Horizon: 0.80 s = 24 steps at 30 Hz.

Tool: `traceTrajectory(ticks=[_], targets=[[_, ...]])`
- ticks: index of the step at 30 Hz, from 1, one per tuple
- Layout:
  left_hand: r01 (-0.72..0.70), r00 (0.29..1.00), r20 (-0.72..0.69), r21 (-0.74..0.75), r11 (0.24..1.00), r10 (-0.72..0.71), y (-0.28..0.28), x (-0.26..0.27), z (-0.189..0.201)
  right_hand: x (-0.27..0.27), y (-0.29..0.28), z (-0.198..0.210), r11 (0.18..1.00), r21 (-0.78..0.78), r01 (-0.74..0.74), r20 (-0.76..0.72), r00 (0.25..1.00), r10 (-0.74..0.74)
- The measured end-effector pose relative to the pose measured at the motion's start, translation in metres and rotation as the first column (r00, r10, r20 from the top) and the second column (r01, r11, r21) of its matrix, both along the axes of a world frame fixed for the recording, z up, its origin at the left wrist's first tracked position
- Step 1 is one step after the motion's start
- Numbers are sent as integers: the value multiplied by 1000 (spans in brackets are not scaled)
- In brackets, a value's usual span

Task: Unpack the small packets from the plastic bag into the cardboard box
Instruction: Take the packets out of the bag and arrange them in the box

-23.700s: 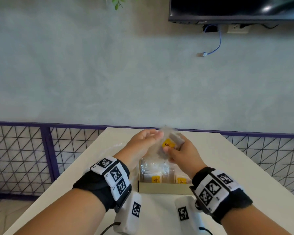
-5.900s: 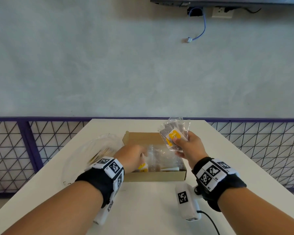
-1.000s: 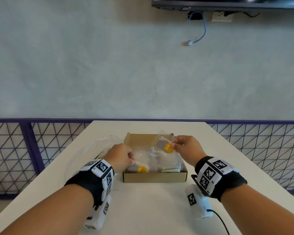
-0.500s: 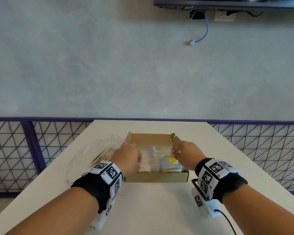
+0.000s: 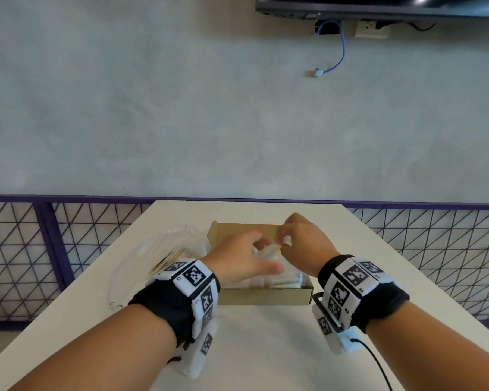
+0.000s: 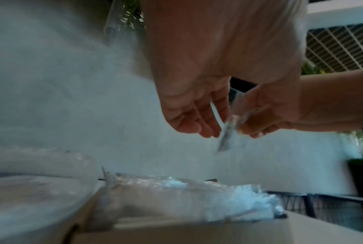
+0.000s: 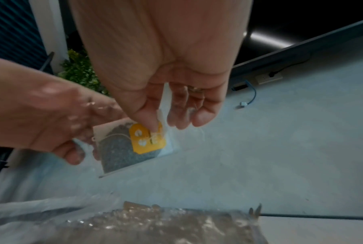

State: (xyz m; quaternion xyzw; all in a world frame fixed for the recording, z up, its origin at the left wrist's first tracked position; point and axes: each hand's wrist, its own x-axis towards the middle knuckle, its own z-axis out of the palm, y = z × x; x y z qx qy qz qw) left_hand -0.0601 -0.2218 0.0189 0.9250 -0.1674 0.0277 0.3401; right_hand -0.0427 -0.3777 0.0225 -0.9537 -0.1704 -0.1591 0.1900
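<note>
The open cardboard box (image 5: 266, 296) stands mid-table with several clear packets (image 5: 283, 280) inside. Above the box, my right hand (image 5: 283, 241) pinches a clear packet (image 7: 124, 148) between thumb and fingers; it holds a tea bag with a yellow tag. My left hand (image 5: 266, 253) reaches in from the left with spread, relaxed fingers (image 6: 197, 125) that lie against the packet's (image 6: 227, 137) far edge. The clear plastic bag (image 5: 158, 249) lies crumpled left of the box, something yellow showing inside it.
The white table (image 5: 266, 348) ends just behind the box, with a purple-framed wire fence (image 5: 40, 249) and a grey wall beyond. A black cable (image 5: 376, 368) trails from my right wrist camera. Bare tabletop lies in front of and right of the box.
Both hands were low in the box half a second ago. They have risen a little, and my left hand has moved right to meet the packet in my right hand.
</note>
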Motion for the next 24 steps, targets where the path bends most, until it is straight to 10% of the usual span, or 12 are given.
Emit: traceTrajectory(ticks=[5,7,10,13,17,20,24], targets=[[-81,983,151,-180,980,109,-5,7,0,-2,2,10,935,354,-16,203,977,-60],[-101,983,104,-373,922,149,-2,10,0,-3,-3,12,834,544,92,38,990,-134],[-104,994,-22,-557,824,111,0,12,-1,-5,-4,6,708,698,110,-310,937,160],[-108,994,-76,-556,824,79,-1,13,-5,-4,1,-4,765,644,17,-289,931,223],[-153,988,3,24,988,153,12,13,-16,4,-3,-4,971,237,27,-86,996,-6],[-89,993,-21,521,849,117,24,10,-28,9,-13,-13,988,-139,63,-115,990,-79],[-79,997,27,530,844,76,32,13,-38,13,-19,-26,928,-374,-5,-226,970,-86]])
